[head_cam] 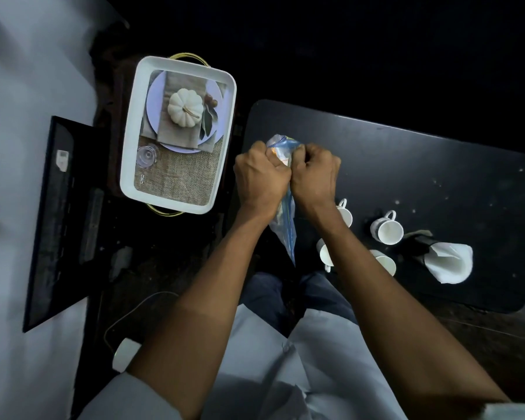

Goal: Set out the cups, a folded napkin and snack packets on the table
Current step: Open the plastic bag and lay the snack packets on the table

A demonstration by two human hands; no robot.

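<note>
Both hands hold a blue and clear snack packet (287, 225) over the near left corner of the black table (437, 165). My left hand (259, 177) and my right hand (314, 174) each grip its top edge with curled fingers, knuckles close together. Several white cups stand on the table: one (387, 228) lies open toward me, one (387, 262) sits below it, and two more (344, 213) (326, 254) are partly hidden by my right forearm. A folded white napkin (449, 262) stands in a dark holder at the right.
A white tray (128, 165) with gold handles and a printed pumpkin picture sits on a dark stand to the left of the table. A black framed panel (58, 219) lies further left on the pale floor. A white adapter with a cable (125, 353) lies near my left elbow.
</note>
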